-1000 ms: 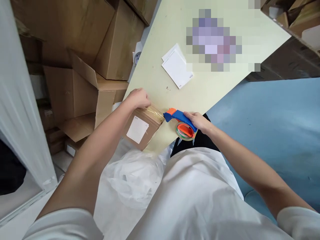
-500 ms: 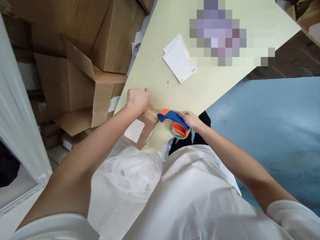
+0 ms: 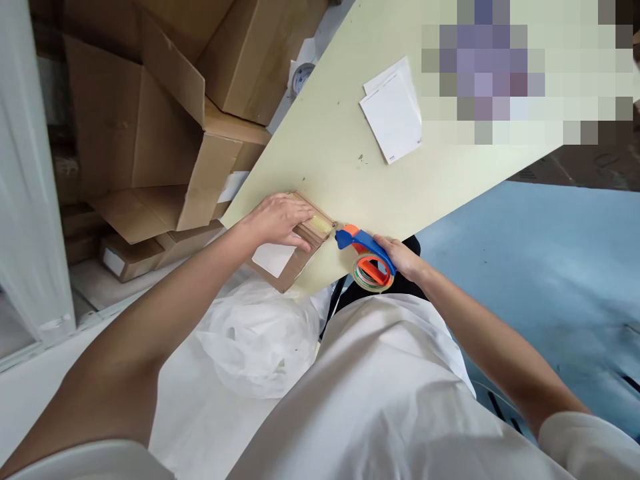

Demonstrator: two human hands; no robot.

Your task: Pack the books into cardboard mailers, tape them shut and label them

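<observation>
- Left hand (image 3: 280, 219): laid, palm down, on the small carton (image 3: 299, 264); the fingers are stretched out and the thumb is held apart from them.
- Small carton: placed left of the centre of the frame, at the near edge of the pale surface (image 3: 320, 147); a white label (image 3: 273, 259) is borne on one face, and a strip of clear tape (image 3: 323, 225) is seen beside the fingertips.
- Right hand (image 3: 400, 258): the fingers are clamped on the handle of the blue and orange tape dispenser (image 3: 367, 243).
- Tape dispenser: held near the centre of the frame, its head just beside the carton's corner; whether the two are touching cannot be told.
- White cards (image 3: 393, 120): laid overlapping, above and right of centre.
- Open carton (image 3: 165, 120): seen at upper left, with flaps spread.
- Plastic bag (image 3: 260, 343): seen at lower centre-left, crumpled and translucent.
- Upper right: obscured by pixelation.
</observation>
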